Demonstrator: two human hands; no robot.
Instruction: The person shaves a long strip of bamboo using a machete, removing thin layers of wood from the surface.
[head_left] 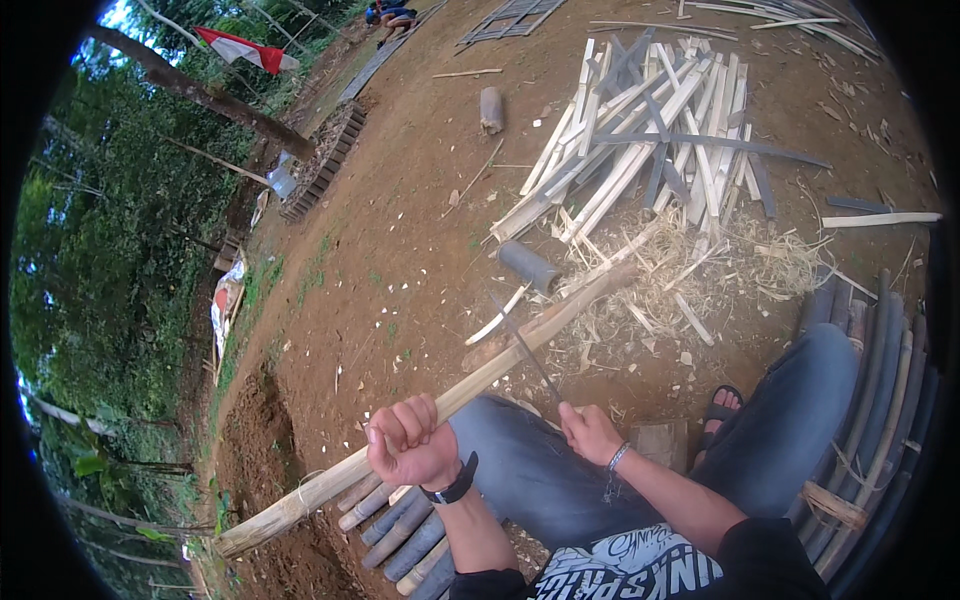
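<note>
A long pale split bamboo strip (480, 381) slants from the lower left up toward the middle, across my left thigh. My left hand (412, 440) is closed around it, with a dark band at the wrist. In my right hand (592, 434) is a knife (540, 370), its handle mostly hidden by my fingers. The narrow dark blade points up and left, crossing the strip beyond my left hand; whether it touches the wood I cannot tell. Under the strip's far part lies a brownish log (600, 292).
Curly shavings (700, 262) cover the dirt beyond my knees, before a heap of split bamboo slats (690, 130). A short dark bamboo piece (528, 266) lies near the log. Bamboo poles (880, 390) form a bench at right; more pole ends (405, 528) show at lower left. Another person (390, 15) crouches far off.
</note>
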